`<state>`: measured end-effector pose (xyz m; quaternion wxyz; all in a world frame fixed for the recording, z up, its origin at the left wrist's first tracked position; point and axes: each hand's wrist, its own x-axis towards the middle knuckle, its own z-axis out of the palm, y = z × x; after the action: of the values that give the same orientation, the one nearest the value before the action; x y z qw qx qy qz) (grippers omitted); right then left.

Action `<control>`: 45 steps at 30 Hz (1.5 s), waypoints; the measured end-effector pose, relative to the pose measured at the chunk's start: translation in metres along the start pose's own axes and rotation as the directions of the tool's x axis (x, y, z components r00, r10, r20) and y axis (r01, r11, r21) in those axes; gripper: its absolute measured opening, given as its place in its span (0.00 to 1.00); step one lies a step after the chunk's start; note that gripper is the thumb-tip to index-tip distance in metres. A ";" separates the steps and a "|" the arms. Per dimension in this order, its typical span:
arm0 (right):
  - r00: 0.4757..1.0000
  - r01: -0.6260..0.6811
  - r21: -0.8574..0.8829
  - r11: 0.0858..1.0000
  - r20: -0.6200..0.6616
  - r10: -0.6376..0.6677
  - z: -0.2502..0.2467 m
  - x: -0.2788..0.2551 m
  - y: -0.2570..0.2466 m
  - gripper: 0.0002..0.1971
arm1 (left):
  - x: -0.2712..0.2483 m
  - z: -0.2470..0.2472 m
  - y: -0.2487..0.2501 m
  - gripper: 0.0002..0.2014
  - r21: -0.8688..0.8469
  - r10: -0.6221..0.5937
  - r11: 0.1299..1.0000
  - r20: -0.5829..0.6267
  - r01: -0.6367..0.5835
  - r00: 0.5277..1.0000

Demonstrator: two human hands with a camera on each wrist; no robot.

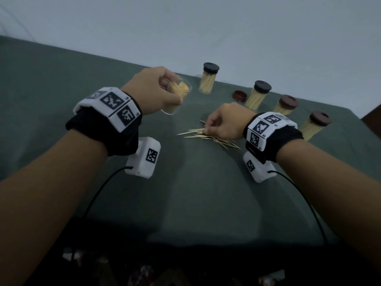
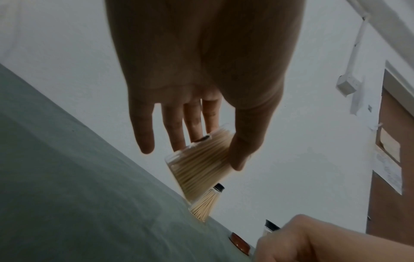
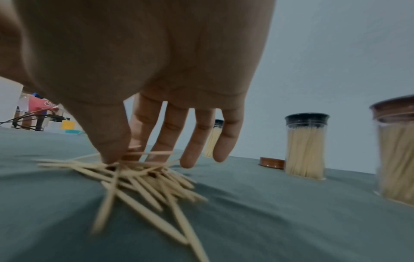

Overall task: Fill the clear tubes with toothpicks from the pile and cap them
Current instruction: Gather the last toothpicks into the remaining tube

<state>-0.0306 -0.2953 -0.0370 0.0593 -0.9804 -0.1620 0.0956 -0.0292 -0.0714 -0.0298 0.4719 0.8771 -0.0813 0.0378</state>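
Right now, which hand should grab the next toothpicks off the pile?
Right. The right hand already has thumb and fingertips down on the toothpick pile. The left hand grips the open clear tube, tilted and nearly full, so it is occupied.

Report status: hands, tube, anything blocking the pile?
Left hand holds open tube, tilted, nearly full. Right hand pinching toothpicks at the pile. Four capped tubes and loose brown cap stand beyond; nothing blocking.
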 end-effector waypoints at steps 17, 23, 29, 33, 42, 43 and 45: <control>0.997 -0.032 0.047 0.998 0.077 0.029 -0.001 -0.006 -0.002 0.24 | -0.001 0.004 -0.001 0.21 0.001 0.009 1.000 0.024 -0.009 1.000; 1.000 -0.014 0.046 0.999 0.010 0.014 0.001 -0.013 0.008 0.37 | 0.000 0.008 -0.001 0.22 0.020 0.017 1.000 0.040 -0.018 0.999; 0.970 -0.171 -0.082 0.982 0.161 0.182 -0.008 -0.029 0.031 0.38 | 0.000 0.009 0.000 0.22 0.032 0.021 0.999 0.040 -0.022 0.999; 0.988 -0.148 0.098 0.984 0.051 0.144 0.001 -0.025 0.029 0.26 | -0.001 0.010 -0.002 0.22 0.043 0.017 0.999 0.041 -0.018 0.999; 0.996 -0.043 0.020 0.999 0.080 0.041 -0.002 -0.022 0.013 0.29 | 0.002 0.008 -0.005 0.22 0.077 0.006 0.997 0.043 -0.009 0.999; 0.994 -0.042 0.006 0.999 0.104 0.041 -0.001 -0.022 0.013 0.30 | 0.002 0.008 -0.005 0.22 0.078 0.004 0.997 0.042 -0.007 0.999; 0.997 -0.018 0.015 1.000 0.081 0.017 0.003 -0.020 0.012 0.28 | 0.002 0.009 -0.005 0.22 0.072 -0.001 0.997 0.045 -0.002 0.999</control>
<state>-0.0457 -0.3129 -0.0382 0.0595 -0.9766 -0.1549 0.1370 -0.0265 -0.0764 -0.0387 0.4381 0.8941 -0.0906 0.0210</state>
